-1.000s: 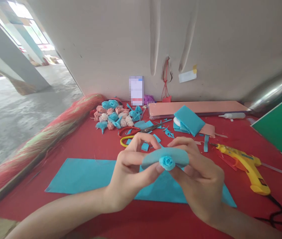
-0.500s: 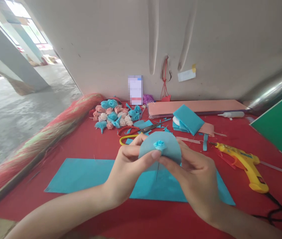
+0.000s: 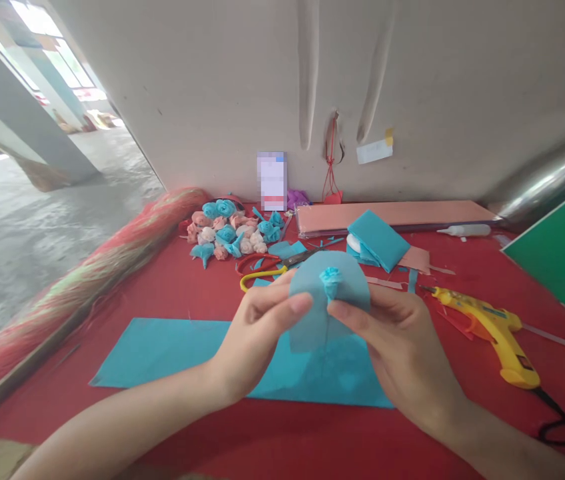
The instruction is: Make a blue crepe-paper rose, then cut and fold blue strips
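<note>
A pale blue paper petal (image 3: 307, 333) with a rounded top is held upright between my two hands. My left hand (image 3: 262, 320) pinches its left edge, thumb in front and fingers behind. At the right edge, my right hand (image 3: 397, 340) grips the petal, its thumb tip against the base of a small blue rosebud (image 3: 331, 280). The bud stands in front of the petal, and a thin stem hangs faintly below it. Beneath both hands lies a long blue paper strip (image 3: 172, 350).
Blue, pink and white paper roses (image 3: 227, 233) are piled at the back left. Scissors (image 3: 262, 270) lie behind my hands, near folded blue paper (image 3: 377, 240). A yellow glue gun (image 3: 497, 327) rests at the right, beside a green board (image 3: 562, 253).
The petal and bud have moved slightly right and turned, showing more of the bud's side. My left thumb has come away from the bud's base toward the petal's left edge.
</note>
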Action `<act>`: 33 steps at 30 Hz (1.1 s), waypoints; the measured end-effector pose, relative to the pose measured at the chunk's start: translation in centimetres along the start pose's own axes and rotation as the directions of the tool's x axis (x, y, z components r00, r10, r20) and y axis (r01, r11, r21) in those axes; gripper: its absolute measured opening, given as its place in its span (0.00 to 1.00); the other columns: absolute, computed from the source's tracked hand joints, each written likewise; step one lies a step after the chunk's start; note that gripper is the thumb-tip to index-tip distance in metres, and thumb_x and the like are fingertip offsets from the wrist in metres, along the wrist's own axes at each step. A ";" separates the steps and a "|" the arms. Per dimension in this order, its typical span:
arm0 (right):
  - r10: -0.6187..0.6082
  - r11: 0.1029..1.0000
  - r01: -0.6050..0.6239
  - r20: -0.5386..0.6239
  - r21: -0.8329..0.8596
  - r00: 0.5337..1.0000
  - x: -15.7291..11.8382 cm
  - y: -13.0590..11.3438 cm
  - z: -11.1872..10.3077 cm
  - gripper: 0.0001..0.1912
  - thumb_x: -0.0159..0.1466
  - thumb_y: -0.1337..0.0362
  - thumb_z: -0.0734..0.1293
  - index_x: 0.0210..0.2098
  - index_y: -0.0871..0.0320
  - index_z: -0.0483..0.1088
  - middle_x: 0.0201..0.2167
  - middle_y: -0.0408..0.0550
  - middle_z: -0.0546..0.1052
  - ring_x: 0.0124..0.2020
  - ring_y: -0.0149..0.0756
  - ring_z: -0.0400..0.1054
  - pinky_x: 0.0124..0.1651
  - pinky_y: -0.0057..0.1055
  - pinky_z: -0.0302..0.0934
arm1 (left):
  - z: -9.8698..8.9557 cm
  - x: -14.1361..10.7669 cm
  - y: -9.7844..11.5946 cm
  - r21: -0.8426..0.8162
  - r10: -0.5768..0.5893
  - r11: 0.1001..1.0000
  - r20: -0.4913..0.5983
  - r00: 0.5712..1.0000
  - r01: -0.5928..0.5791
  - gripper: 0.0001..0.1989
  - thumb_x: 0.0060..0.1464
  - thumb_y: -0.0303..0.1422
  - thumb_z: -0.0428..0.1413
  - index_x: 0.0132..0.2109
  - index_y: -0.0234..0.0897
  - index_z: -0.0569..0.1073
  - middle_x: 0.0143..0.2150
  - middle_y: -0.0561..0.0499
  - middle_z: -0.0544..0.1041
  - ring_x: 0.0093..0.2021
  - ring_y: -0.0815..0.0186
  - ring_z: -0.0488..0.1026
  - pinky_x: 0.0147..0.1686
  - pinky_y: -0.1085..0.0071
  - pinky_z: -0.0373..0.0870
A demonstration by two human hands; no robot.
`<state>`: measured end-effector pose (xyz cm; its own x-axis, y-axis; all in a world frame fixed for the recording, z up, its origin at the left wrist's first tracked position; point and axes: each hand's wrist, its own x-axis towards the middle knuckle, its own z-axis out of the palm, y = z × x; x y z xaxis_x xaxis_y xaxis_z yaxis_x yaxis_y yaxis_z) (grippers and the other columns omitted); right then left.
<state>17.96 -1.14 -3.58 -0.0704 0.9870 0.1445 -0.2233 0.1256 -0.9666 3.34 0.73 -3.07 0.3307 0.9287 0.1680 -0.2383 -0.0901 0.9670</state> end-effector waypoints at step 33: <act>0.406 0.773 -0.510 0.323 0.377 0.855 -0.5 -1.0 0.7 0.05 0.55 0.60 0.72 0.33 0.49 0.78 0.33 0.42 0.80 0.40 0.37 0.73 0.49 0.37 0.64 | -2.1 -1.0 4.1 0.858 0.674 -0.293 0.498 0.546 -0.422 0.04 0.57 0.35 0.57 0.34 0.44 0.71 0.25 0.58 0.74 0.35 0.63 0.64 0.56 0.49 0.58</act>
<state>17.53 -1.81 -2.54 -0.4649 0.8622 -0.2010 -0.5029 -0.4440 -0.7416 0.08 0.22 0.37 0.4747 0.2668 0.8387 0.7141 -0.6739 -0.1898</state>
